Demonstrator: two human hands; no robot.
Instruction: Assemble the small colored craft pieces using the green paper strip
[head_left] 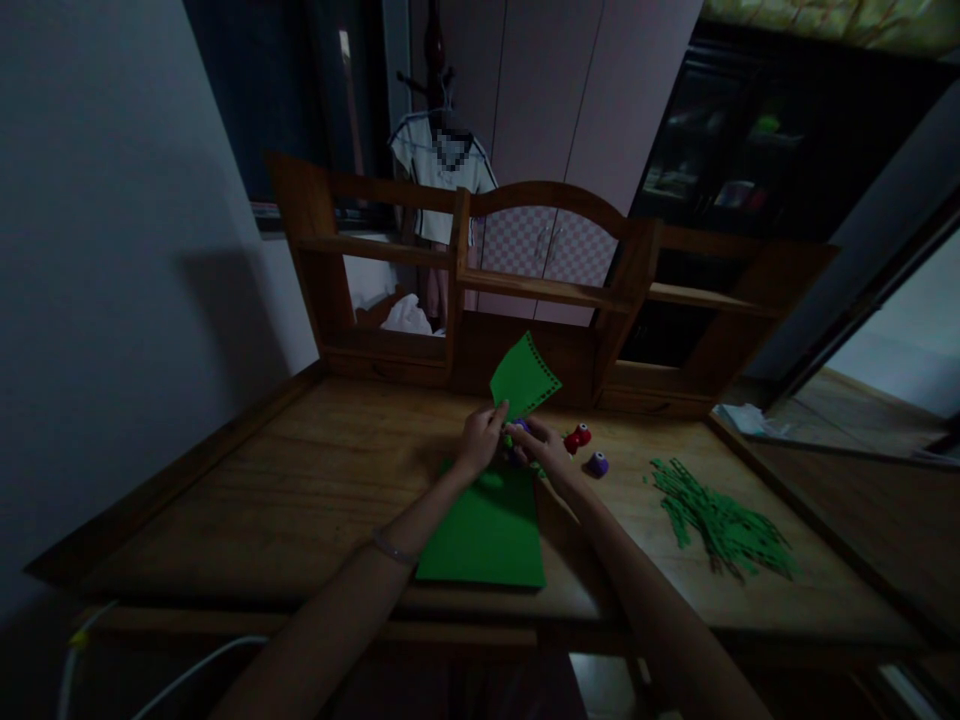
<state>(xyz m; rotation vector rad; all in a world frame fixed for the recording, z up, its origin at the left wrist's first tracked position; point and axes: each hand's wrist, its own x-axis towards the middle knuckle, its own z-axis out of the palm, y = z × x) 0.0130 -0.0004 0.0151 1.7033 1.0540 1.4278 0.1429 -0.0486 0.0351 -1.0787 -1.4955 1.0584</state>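
Note:
My left hand (484,435) is closed on the lower corner of a green sheet of paper (521,375), which stands up tilted with a row of punched holes along its right and lower edges. Close beside it, my right hand (547,450) has its fingers wrapped around a small purple craft punch (519,428), partly hidden by the fingers, at the paper's lower edge. Beneath both hands lies a stack of green paper (491,530). A red craft punch (577,438) and another purple craft punch (598,463) rest on the table just right of my right hand.
Punched green paper strips (724,525) form a loose pile on the right of the wooden table (247,490). A wooden shelf unit (544,290) rises along the table's back edge. A white cable (199,670) hangs at the front left. The light is dim.

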